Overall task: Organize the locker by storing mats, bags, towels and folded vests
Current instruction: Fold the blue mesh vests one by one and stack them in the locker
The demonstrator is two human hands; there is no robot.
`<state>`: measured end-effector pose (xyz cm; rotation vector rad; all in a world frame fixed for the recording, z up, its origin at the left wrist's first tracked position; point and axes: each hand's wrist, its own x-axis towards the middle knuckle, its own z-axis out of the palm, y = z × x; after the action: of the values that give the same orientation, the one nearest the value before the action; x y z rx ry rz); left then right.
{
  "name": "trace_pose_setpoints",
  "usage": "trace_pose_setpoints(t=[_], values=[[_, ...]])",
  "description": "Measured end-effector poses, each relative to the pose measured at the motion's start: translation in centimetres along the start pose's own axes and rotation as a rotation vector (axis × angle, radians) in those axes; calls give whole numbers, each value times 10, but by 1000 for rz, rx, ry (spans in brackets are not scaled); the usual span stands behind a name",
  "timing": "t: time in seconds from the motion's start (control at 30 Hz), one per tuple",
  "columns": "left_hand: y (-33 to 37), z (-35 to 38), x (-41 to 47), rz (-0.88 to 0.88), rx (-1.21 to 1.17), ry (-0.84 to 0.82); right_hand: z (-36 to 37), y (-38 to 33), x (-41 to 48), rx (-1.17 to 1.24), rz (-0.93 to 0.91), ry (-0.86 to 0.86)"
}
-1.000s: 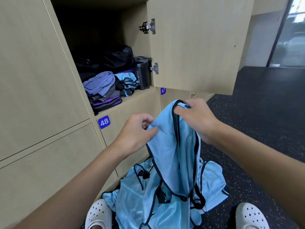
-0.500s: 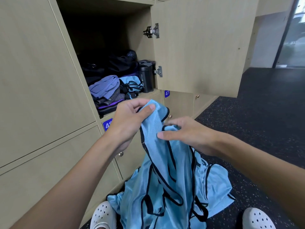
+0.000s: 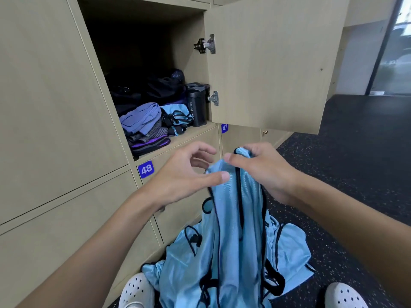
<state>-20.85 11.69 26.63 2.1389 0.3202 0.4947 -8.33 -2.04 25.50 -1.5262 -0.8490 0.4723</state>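
A light blue vest (image 3: 235, 210) with black trim hangs in front of me, its lower part bunched over more blue vests (image 3: 289, 247) on the floor. My right hand (image 3: 264, 170) grips the vest's top edge. My left hand (image 3: 184, 174) is just left of it with fingers spread and loosely curved, its thumb touching the fabric. The open locker (image 3: 155, 41) above holds a folded lilac towel (image 3: 142, 116), a folded blue vest (image 3: 178, 114), dark bags (image 3: 155, 87) and a black sport bottle (image 3: 196, 107).
The locker door (image 3: 275, 63) stands swung open to the right, above my hands. Closed lockers numbered 48 (image 3: 146, 169) and 47 (image 3: 224, 128) sit below. My white perforated shoes (image 3: 135, 292) flank the vest pile on the dark speckled floor (image 3: 344, 174).
My left hand has let go of the vest's top and opened, while my right hand rose and took hold of the top edge. The view has shifted slightly.
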Motion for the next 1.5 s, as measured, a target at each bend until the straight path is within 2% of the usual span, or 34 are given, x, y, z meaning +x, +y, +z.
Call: trace_pose_setpoints(t=[0.23, 0.37, 0.57, 0.9, 1.0, 1.1, 1.23, 1.4, 1.5], values=[[-8, 13, 5, 121, 77, 117, -5, -1, 1, -28, 3, 36], [-6, 7, 6, 157, 59, 193, -15, 3, 5, -124, 23, 95], [2, 3, 5, 202, 5, 135, -18, -6, -3, -262, -34, -106], [3, -1, 4, 177, 40, 126, -18, -8, -1, -382, -68, -43], [0, 0, 6, 174, 57, 199, -21, -7, 2, -342, 4, 5], [-4, 4, 7, 143, 77, 235, -26, -9, -1, -277, 116, -57], [-5, 9, 6, 132, 58, 178, -25, -11, -7, -166, 169, -139], [-1, 11, 5, 168, 144, 144, -19, -17, -10, 97, 220, -230], [3, 12, 3, 121, 125, 126, -18, -17, -9, 181, 209, -200]])
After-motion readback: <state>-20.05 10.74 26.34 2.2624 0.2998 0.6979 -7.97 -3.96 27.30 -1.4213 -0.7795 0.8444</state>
